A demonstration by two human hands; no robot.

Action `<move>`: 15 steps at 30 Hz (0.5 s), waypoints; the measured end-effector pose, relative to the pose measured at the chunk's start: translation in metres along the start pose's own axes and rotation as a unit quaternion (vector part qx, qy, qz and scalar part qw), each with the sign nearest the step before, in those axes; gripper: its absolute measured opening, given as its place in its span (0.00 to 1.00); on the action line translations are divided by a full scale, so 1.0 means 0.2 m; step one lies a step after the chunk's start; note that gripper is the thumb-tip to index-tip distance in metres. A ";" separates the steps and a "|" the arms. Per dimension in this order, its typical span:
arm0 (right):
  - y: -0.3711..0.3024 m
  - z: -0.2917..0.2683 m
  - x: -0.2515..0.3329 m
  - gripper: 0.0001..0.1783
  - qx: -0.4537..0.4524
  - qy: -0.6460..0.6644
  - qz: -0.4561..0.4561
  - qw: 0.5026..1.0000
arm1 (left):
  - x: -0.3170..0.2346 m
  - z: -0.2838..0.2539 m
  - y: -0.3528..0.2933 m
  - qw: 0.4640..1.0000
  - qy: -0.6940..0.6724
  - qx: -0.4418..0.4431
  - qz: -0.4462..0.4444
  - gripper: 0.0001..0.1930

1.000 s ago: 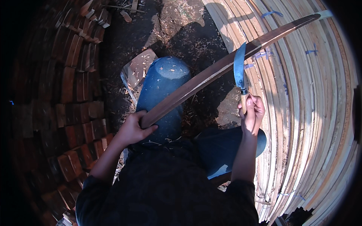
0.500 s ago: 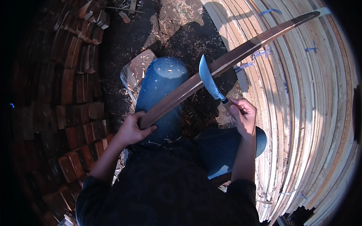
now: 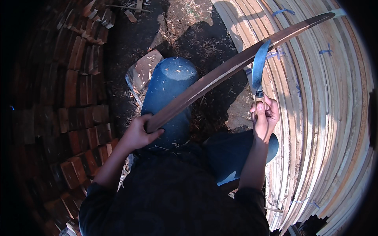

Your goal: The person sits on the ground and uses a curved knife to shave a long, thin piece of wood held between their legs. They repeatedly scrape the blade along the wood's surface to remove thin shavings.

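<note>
My left hand (image 3: 139, 133) is wrapped round the near end of a long dark wooden strip (image 3: 214, 79). The strip slants across my raised left knee up to the far right, over the pale boards. In my right hand (image 3: 264, 116) is a curved-blade knife (image 3: 259, 65), held by its light wooden handle with the thumb along it. The blade points away from me, and its tip overlaps the strip's lower edge past the middle; whether it touches the wood I cannot tell.
Long pale boards (image 3: 311, 118) tied with blue strips lie stacked along the right. Short reddish-brown wood blocks (image 3: 75, 141) are piled at the left. A flat board (image 3: 145, 70) lies beyond my left knee on dark ground (image 3: 208, 43) strewn with shavings.
My right hand has moved right and slightly away, carrying the knife farther along the strip toward its far end. The blade has swung more upright. The left hand and strip have hardly moved.
</note>
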State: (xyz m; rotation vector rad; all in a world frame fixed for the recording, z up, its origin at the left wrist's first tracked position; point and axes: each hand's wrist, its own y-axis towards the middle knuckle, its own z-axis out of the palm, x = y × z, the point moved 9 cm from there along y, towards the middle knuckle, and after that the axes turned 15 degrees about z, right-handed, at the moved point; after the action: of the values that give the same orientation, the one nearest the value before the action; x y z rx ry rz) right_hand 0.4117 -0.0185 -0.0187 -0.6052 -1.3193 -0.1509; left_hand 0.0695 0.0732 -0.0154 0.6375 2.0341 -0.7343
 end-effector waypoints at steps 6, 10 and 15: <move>-0.06 0.14 0.00 0.19 0.059 -0.166 -0.037 0.984 | -0.01 0.00 0.01 1.000 0.001 0.009 0.003 0.16; -0.03 0.09 0.02 0.18 0.026 -0.074 -0.051 0.996 | 0.02 0.00 0.00 1.000 0.008 0.009 -0.016 0.16; -0.05 0.20 -0.04 0.20 0.107 -0.154 -0.008 0.982 | -0.01 -0.01 0.01 1.000 0.000 0.003 0.001 0.16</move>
State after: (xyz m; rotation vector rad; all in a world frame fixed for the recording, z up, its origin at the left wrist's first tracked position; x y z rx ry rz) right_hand 0.3714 -0.0083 -0.0183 -0.4463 -1.6164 0.0754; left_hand 0.0702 0.0745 -0.0143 0.6435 2.0311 -0.7386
